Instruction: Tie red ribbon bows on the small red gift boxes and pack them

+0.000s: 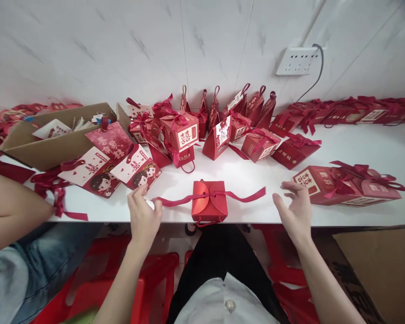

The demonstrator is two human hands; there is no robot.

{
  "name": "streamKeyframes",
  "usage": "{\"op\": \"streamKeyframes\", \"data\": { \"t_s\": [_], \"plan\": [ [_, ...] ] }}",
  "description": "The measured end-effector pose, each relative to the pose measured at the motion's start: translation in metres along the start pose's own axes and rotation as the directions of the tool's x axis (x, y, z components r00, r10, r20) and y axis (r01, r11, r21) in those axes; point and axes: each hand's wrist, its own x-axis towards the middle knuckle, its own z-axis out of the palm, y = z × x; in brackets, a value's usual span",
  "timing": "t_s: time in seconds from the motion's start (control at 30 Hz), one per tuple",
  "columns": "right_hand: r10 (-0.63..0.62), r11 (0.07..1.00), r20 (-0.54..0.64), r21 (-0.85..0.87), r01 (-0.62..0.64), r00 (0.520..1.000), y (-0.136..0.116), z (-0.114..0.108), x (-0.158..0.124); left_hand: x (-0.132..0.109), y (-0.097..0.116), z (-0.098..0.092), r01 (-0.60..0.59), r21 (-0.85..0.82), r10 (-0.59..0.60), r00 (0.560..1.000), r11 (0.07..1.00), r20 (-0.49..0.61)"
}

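Observation:
A red gift box [209, 208] with rounded, interlocking top flaps sits at the table's front edge, between my hands. A dark red ribbon [245, 196] crosses its top, and its two loose ends stretch out left and right. My left hand [143, 216] is at the ribbon's left end, thumb and fingers apart; whether the thumb touches the ribbon I cannot tell. To the right, my right hand [294, 213] is open with fingers spread, apart from the ribbon's right end and close to a row of ribboned red boxes [354, 189].
Flat printed gift cartons [137, 166] lie to the left, beside an open cardboard box [54, 150]. Several finished-looking red boxes [184, 132] stand along the wall below a power strip [299, 61]. Another person's arm [16, 209] rests at far left. A large carton [381, 270] stands lower right.

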Motion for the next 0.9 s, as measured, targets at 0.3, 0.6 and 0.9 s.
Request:
{"op": "streamKeyframes", "data": {
  "t_s": [0.3,0.6,0.9],
  "plan": [
    [0.198,0.975,0.673,-0.057,-0.216,0.713,-0.037,0.066,0.003,0.019,0.038,0.024,0.302,-0.299,0.077,0.574,0.905,0.815],
    [0.185,0.827,0.818,0.170,-0.537,0.544,-0.028,0.063,-0.002,0.008,0.028,0.036,0.535,-0.495,0.134,0.575,0.684,0.807],
    [0.201,0.902,0.795,0.078,-0.424,0.572,-0.031,0.049,-0.001,0.007,0.010,0.045,0.573,-0.555,0.100,0.636,0.603,0.765]
  ]
}}
